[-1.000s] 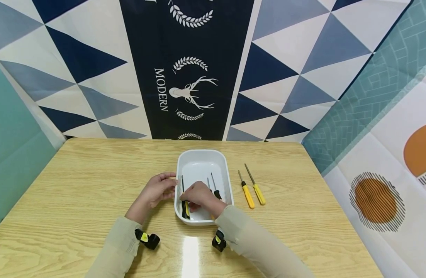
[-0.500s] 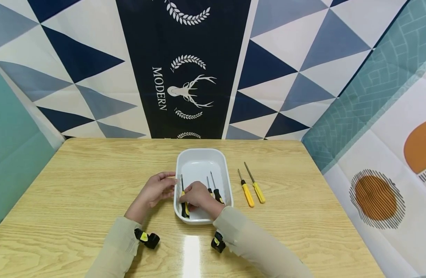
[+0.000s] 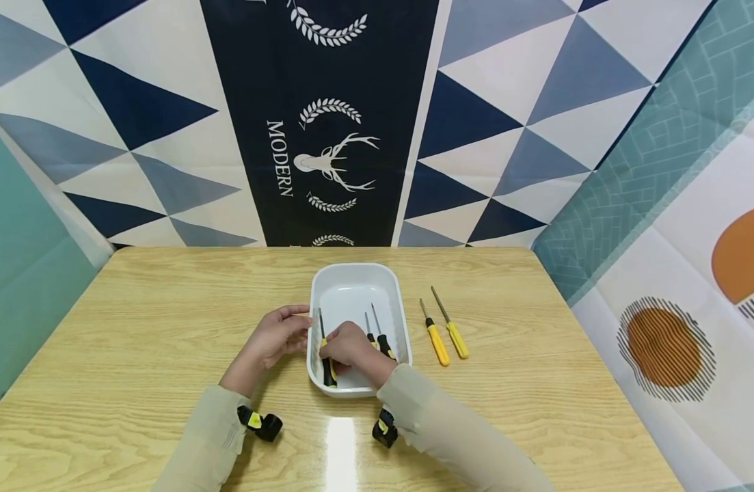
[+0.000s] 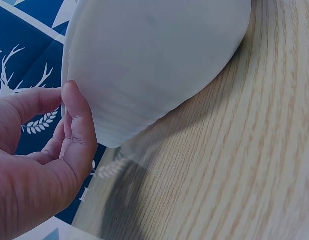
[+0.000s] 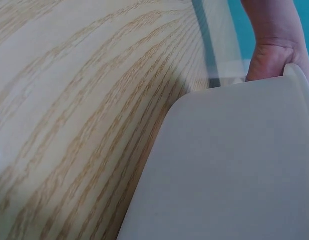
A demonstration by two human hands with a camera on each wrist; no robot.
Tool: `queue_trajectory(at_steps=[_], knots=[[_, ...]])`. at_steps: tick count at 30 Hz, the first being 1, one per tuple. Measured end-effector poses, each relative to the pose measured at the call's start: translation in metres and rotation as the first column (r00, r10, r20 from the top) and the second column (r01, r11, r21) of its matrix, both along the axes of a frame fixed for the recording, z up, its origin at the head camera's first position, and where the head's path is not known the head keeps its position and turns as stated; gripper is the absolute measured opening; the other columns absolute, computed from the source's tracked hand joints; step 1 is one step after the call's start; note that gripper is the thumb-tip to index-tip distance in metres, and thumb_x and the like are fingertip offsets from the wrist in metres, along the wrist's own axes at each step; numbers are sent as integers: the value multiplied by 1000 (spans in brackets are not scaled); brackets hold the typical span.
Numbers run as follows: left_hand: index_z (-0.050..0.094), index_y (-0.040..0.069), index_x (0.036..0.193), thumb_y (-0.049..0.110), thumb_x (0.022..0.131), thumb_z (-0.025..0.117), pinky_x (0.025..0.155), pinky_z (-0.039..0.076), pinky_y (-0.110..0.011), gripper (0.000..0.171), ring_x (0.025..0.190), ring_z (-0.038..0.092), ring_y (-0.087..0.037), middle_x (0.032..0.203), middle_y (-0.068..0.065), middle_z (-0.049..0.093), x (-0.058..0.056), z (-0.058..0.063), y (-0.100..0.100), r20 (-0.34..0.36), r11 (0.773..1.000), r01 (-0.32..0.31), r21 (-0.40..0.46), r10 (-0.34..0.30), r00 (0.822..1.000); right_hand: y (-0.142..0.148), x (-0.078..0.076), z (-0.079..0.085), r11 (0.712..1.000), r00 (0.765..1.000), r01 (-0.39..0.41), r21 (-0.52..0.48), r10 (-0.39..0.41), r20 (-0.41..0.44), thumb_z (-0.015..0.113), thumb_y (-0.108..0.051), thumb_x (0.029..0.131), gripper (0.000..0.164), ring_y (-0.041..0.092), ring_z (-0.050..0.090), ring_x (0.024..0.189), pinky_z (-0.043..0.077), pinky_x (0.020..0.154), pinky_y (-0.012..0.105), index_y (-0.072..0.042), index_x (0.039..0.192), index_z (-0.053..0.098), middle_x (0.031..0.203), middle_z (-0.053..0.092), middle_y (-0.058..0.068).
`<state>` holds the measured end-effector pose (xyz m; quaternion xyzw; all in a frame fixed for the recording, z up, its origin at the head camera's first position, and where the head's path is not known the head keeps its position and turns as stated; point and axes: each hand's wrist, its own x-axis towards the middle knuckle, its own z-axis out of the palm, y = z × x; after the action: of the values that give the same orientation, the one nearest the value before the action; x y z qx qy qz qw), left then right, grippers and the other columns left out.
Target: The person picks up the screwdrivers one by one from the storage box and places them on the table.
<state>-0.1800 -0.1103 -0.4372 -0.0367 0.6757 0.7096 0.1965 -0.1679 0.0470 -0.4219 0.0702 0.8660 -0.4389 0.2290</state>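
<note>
A white tray holds three screwdrivers. My right hand reaches into it and grips a screwdriver with a black and yellow handle, lying along the left wall, its shaft pointing away from me. At the tray's left side, my left hand holds the rim. The left wrist view shows thumb and fingers of the left hand at the rim of the tray. Two more dark-handled screwdrivers lie to the right inside the tray, a short one and a longer one, partly covered by the right hand.
On the wooden table, right of the tray, lie two screwdrivers: one with an orange-yellow handle and one with a yellow handle. A patterned cloth hangs behind the table's back edge.
The head view has shifted very slightly. Both hands keep nearly the same places, the right one moving only a little at the screwdriver handle.
</note>
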Motion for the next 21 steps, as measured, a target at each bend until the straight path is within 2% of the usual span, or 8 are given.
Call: queue_trajectory(at_steps=[10,17,21], knots=[[42,0,134,12,91,56,65,55,-24,46,70,59,-9,90,0,60,-2,-1,1,4,1000,-21,0,21,1000,7,4,3,993,999,30,-112,-26,34,65,-2,74,11,12,52,49,51,48,25,1,85,64,58,52,1],[41,-1,134,12,92,56,65,55,-23,47,70,59,-9,90,-1,61,-1,0,1,7,1000,-16,-1,16,1000,14,2,4,984,995,34,-174,-17,100,65,-3,75,23,12,57,53,55,53,27,0,97,64,68,62,7],[41,-1,134,12,92,56,65,55,-23,47,71,59,-9,91,-3,60,0,0,1,7,1000,-15,1,15,1000,18,0,3,978,992,45,-202,-20,124,64,-6,76,31,12,58,54,55,55,27,0,107,63,73,63,7]])
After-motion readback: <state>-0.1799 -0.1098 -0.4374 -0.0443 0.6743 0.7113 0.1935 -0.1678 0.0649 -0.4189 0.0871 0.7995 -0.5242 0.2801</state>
